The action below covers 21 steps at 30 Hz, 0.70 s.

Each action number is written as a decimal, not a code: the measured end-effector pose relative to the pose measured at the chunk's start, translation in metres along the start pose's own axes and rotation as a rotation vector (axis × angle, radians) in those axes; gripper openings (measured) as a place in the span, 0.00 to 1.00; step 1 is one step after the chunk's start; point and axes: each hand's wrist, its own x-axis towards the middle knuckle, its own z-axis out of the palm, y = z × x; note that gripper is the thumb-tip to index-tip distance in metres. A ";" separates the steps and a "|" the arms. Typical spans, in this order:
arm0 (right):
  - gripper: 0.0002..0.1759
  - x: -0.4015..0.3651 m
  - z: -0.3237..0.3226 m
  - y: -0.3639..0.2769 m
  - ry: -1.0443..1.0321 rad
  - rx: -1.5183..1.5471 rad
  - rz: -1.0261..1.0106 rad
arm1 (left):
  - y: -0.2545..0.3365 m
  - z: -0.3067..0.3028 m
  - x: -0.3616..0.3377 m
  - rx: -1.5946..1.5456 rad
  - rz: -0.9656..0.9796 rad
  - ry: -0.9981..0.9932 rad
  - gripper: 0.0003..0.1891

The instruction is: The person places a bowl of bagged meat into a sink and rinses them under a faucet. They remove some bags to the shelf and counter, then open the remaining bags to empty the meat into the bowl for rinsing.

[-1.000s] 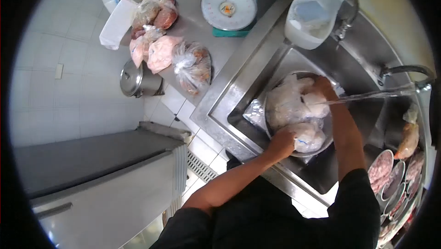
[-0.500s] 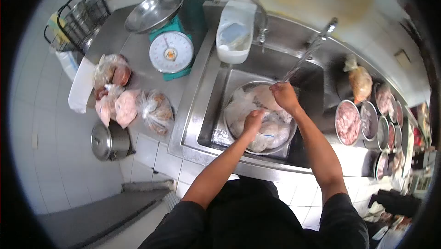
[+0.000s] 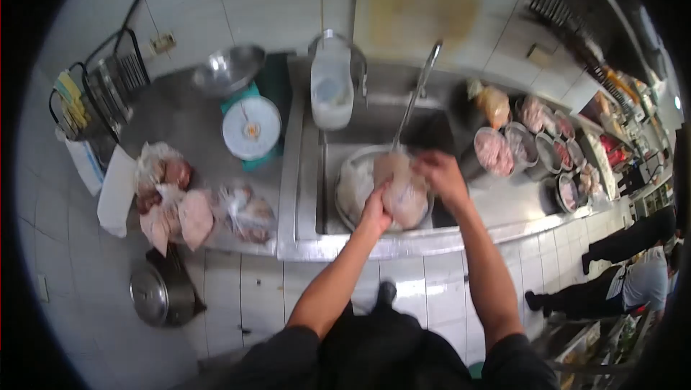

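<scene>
A clear plastic bag of pale pink meat is raised over a round metal bowl in the sink. My left hand grips its left side, thumb across the front. At the bag's upper right edge, my right hand has curled fingers that seem to pinch the plastic; blur softens the exact contact. More whitish plastic lies in the bowl, partly hidden behind the raised bag. Just behind the bag, the faucet spout points down toward the bowl.
A white plastic container stands at the sink's back left, near a dial scale. Bagged meats lie on the left counter. Several metal pots of meat line the right counter. A person is at far right.
The bag of meat has come up out of the bowl in my left hand. My right hand has moved to the bag's right edge. The camera view has shifted, showing more at right.
</scene>
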 end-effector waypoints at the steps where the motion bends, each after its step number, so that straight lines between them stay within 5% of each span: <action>1: 0.27 -0.013 -0.005 0.008 0.064 -0.119 0.022 | -0.001 -0.008 0.011 -0.002 -0.017 0.014 0.20; 2: 0.35 -0.028 -0.007 0.014 0.081 -0.291 -0.021 | -0.002 -0.015 0.015 0.068 -0.006 0.011 0.19; 3: 0.41 -0.038 -0.011 0.021 -0.099 -0.131 0.005 | 0.001 -0.020 0.019 0.090 -0.051 0.023 0.19; 4: 0.44 -0.035 -0.005 0.071 -0.129 0.266 0.259 | 0.002 0.007 0.003 0.159 0.022 0.092 0.21; 5: 0.42 -0.050 -0.008 0.075 -0.407 0.874 0.460 | -0.001 -0.015 0.026 0.297 0.001 0.052 0.24; 7: 0.33 -0.064 0.008 0.108 -0.249 1.033 0.424 | -0.003 0.031 -0.002 0.602 0.070 0.112 0.22; 10: 0.27 -0.098 0.006 0.077 -0.136 1.285 0.330 | -0.005 0.107 -0.076 1.024 0.148 0.037 0.23; 14: 0.28 -0.136 -0.005 0.061 0.107 1.395 0.129 | -0.029 0.118 -0.055 1.398 0.155 -0.161 0.29; 15: 0.29 -0.142 -0.010 0.054 0.146 1.402 0.085 | -0.038 0.103 -0.024 1.461 0.091 -0.250 0.30; 18: 0.29 -0.154 -0.031 0.022 0.298 1.438 -0.002 | -0.027 0.153 -0.083 1.373 0.328 -0.396 0.29; 21: 0.30 -0.152 -0.063 -0.015 0.365 1.374 -0.111 | -0.001 0.113 -0.085 1.321 0.479 -0.413 0.24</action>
